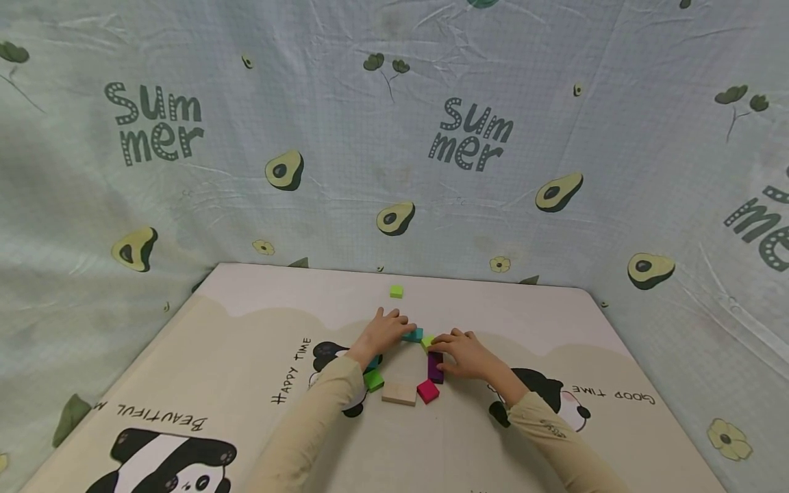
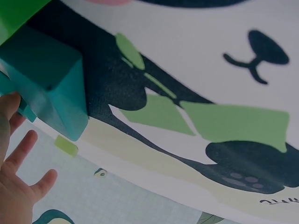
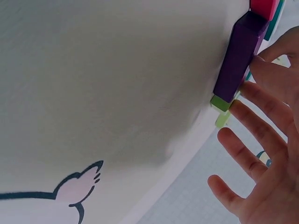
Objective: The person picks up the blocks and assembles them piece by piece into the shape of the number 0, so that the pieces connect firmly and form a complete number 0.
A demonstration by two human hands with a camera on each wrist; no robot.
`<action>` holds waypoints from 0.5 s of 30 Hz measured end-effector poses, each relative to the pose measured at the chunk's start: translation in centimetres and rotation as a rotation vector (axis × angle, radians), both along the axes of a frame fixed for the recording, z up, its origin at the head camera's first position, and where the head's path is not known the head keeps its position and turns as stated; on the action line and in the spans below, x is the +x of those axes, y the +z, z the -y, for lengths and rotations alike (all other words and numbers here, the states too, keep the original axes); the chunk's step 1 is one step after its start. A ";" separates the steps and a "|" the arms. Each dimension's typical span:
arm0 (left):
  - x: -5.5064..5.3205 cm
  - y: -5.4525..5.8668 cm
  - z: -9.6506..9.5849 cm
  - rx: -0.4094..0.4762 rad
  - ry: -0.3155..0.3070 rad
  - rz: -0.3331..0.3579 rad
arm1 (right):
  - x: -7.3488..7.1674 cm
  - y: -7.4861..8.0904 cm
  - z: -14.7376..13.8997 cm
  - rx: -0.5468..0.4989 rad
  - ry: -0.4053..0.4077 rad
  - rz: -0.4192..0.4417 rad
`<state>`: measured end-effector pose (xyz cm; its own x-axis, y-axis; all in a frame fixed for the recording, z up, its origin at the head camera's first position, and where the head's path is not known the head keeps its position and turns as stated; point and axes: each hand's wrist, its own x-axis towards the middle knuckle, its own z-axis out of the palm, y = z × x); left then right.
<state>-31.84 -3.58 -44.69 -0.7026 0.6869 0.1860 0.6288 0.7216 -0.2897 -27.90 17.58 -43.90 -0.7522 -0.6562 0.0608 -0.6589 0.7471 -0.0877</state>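
On the table, blocks form a ring: a plain wooden block (image 1: pixel 399 394), a red cube (image 1: pixel 428 391), a purple block (image 1: pixel 435 368), a light green block (image 1: pixel 427 342), a teal block (image 1: pixel 414 335), a second teal block (image 1: pixel 373 363) and a green block (image 1: pixel 373 380). My left hand (image 1: pixel 383 331) reaches over the ring's far left side, a fingertip touching the far teal block; its thumb is hidden. From the right, my right hand (image 1: pixel 466 354) touches the purple block with its thumb, fingertips at the light green one. Its other fingers (image 3: pixel 240 151) are spread.
A separate light green block (image 1: pixel 396 292) lies near the table's back edge. Printed pandas and lettering cover the tabletop (image 1: pixel 246 356). Behind stands a hanging sheet (image 1: pixel 333 205) with avocado prints.
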 end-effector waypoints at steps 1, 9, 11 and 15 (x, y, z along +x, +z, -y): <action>0.0 0.0 0.0 0.002 0.000 -0.001 | 0.0 0.0 0.0 0.000 0.000 -0.001; 0.1 0.1 0.1 0.000 0.001 0.012 | -0.1 -0.1 -0.1 -0.002 0.003 -0.006; 0.1 0.1 0.1 0.006 -0.001 0.014 | -0.1 -0.1 -0.1 -0.005 0.004 -0.007; 0.2 0.2 0.2 0.018 -0.003 0.017 | -0.1 -0.1 -0.1 -0.006 0.001 0.003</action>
<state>-31.59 -3.81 -44.49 -0.7035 0.6859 0.1862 0.6359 0.7245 -0.2661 -28.00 17.64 -43.99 -0.7519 -0.6564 0.0620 -0.6591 0.7461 -0.0941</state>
